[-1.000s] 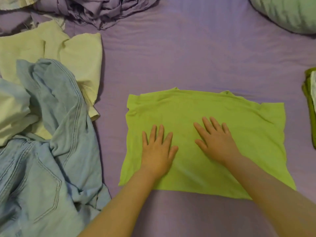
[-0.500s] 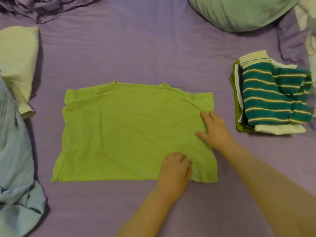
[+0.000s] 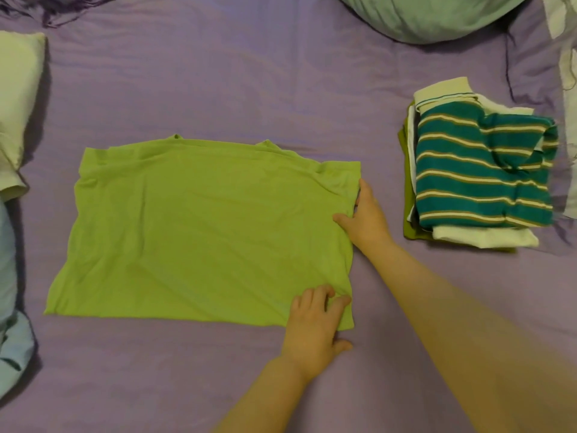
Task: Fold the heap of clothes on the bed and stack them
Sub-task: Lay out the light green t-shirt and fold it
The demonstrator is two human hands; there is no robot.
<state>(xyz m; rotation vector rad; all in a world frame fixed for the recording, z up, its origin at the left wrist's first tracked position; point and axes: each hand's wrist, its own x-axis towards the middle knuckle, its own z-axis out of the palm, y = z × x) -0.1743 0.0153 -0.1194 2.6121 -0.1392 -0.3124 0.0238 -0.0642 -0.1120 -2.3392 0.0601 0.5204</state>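
Observation:
A lime green shirt, folded into a wide rectangle, lies flat in the middle of the purple bed sheet. My left hand pinches its lower right corner. My right hand grips its right edge, fingers tucked under the cloth and thumb on top. To the right stands a stack of folded clothes, topped by a teal striped shirt.
At the left edge lie a pale yellow garment and light blue denim. A green pillow sits at the top right, a purple crumpled cloth at the top left, white fabric at far right.
Both hands slid from the middle of the green shirt to its right edge and closed on it. The view swung right, bringing the folded stack into sight.

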